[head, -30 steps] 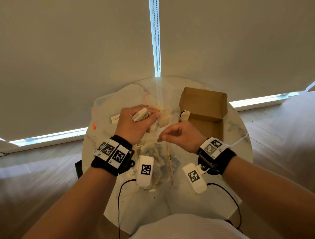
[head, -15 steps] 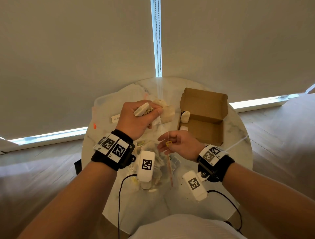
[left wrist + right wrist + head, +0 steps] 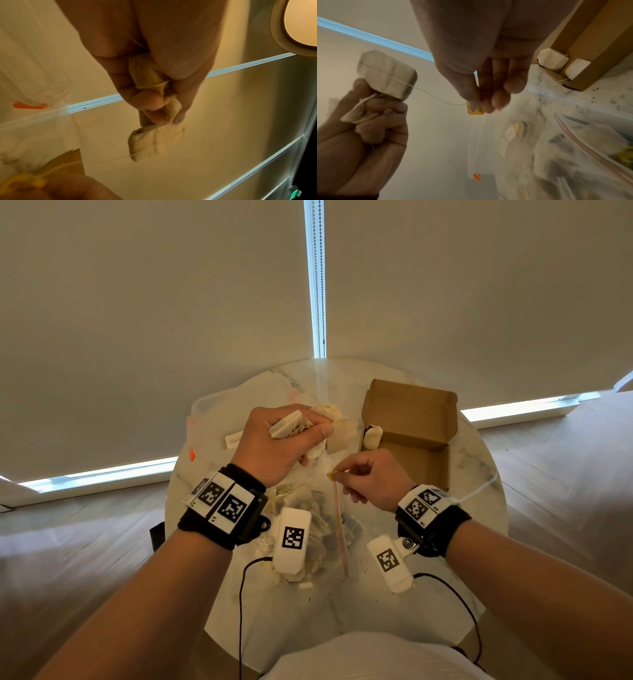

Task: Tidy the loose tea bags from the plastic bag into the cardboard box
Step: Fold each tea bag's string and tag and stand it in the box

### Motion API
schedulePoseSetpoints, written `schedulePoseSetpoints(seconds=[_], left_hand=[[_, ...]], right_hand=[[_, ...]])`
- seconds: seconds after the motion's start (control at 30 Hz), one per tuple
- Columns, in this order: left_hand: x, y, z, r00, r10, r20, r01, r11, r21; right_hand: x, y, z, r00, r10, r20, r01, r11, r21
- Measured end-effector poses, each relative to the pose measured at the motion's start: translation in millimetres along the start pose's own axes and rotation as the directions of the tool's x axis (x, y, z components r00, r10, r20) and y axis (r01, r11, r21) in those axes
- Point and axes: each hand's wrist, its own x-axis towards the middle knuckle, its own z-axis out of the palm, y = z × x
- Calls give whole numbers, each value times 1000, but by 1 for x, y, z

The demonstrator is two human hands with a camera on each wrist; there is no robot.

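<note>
left hand [image 3: 279, 445] clutches a bunch of tea bags [image 3: 291, 424] | right hand [image 3: 371, 475] pinches a yellow tag [image 3: 475, 109] | advice: draw string gently, untangle, then drop into cardboard box [image 3: 416, 419]

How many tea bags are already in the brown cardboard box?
2 visible. Both white tea bags sit side by side at the brown cardboard box's corner nearest the hands: one and another beside it. The head view hides the second.
</note>
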Motion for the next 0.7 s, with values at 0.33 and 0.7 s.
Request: schedulePoseSetpoints(seconds=[0.33, 0.7], left_hand=[[-15, -6, -1, 995, -74, 70, 73, 997, 29], [-25, -25, 8, 978, -208, -32, 209, 977, 31]], right_hand=[[7, -46, -20, 964, -111, -241, 145, 981, 131], [-4, -64, -27, 911, -268, -313, 295, 955, 42]])
